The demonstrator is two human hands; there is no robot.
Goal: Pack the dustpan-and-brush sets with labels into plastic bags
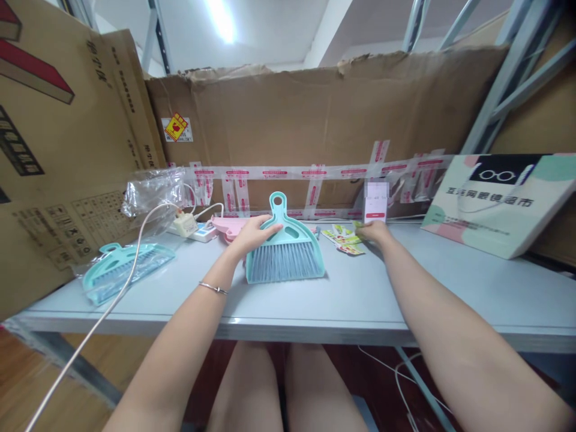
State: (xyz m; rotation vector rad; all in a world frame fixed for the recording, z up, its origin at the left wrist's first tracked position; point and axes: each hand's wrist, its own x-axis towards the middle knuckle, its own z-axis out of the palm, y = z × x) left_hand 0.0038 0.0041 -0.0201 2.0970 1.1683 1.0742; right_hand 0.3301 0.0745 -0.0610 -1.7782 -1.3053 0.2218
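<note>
My left hand (251, 234) grips the side of a turquoise dustpan and brush set (285, 259), thumb in front. The set stands on its bristle edge, tilted back, with its looped handle up. Farther right, my right hand (374, 230) is closed at the fingertips on the edge of a green packet (358, 225). Several flat green and yellow packets (344, 237) lie just left of that hand. A phone (375, 203) with a lit screen stands upright right behind it. Pink plastic pieces (228, 227) lie partly hidden behind my left hand.
A second turquoise dustpan set (128, 268) in clear wrapping lies at left. A white cable (130, 273) crosses the table from a plug (185, 225) and power strip (204, 232). A pastel box (499, 204) stands at right. Cardboard (288, 120) walls the back.
</note>
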